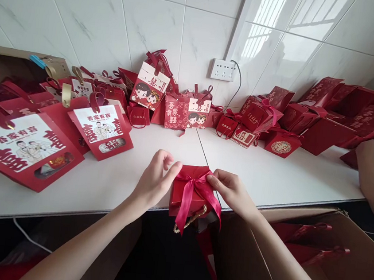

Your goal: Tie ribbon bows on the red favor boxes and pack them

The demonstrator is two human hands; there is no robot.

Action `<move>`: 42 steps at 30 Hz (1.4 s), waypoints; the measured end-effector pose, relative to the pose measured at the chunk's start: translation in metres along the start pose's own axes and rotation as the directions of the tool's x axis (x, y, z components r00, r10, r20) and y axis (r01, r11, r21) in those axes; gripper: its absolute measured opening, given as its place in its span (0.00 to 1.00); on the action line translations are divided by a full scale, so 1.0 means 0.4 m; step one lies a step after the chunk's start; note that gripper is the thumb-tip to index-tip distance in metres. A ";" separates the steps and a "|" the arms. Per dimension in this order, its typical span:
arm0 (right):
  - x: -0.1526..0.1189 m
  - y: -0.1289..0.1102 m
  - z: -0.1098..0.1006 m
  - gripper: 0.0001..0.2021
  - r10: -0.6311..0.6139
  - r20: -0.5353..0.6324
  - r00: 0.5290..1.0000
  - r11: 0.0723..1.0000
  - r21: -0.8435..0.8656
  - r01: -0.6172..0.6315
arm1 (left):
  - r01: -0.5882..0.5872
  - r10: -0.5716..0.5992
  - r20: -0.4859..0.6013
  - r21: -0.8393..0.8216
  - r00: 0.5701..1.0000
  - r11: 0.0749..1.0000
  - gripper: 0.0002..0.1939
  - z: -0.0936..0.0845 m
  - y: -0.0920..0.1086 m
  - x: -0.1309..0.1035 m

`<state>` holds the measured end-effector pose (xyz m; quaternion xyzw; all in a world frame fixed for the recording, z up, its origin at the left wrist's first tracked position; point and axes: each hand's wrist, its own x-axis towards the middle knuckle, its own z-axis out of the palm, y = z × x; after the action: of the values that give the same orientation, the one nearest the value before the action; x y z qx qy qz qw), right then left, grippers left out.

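A red gift box (176, 197) with a pink-red ribbon bow (191, 182) and a gold rope handle (191, 220) sits at the front edge of the white counter, between my hands. My left hand (158, 177) is at the box's left side, fingers curled but apart, the thumb tip close to the bow's left loop; nothing shows in its grasp. On the right, my right hand (229, 186) pinches the bow's right loop between thumb and fingers. The ribbon tails hang down over the box front.
Red bags with white labels (99, 128) stand left on the counter (130, 169). Many red boxes (282, 142) line the tiled wall, below a power socket (223, 70). Another person's hand (373, 164) is at far right. An open cardboard box (354, 269) is below right.
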<state>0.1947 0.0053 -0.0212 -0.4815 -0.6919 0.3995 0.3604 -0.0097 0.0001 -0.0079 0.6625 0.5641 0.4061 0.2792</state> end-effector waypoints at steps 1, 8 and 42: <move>-0.002 0.000 0.003 0.22 0.026 -0.001 1.000 0.999 0.036 -0.026 | 0.067 -0.068 0.028 0.041 0.997 0.997 0.17 -0.005 -0.003 -0.003; 0.006 -0.007 0.014 0.24 0.117 -0.070 0.991 0.991 0.065 -0.113 | 0.099 -0.103 0.133 0.036 0.986 0.994 0.22 0.000 -0.004 -0.016; -0.147 -0.027 -0.017 0.49 -0.660 -0.167 0.733 0.712 -0.451 0.538 | -0.921 0.938 0.022 0.196 0.346 0.336 0.09 0.019 0.084 -0.120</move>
<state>0.2130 -0.0518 -0.0155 -0.3437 -0.8069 0.0371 0.4789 0.0128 -0.0528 0.0053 0.8670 0.1313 0.4726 -0.0878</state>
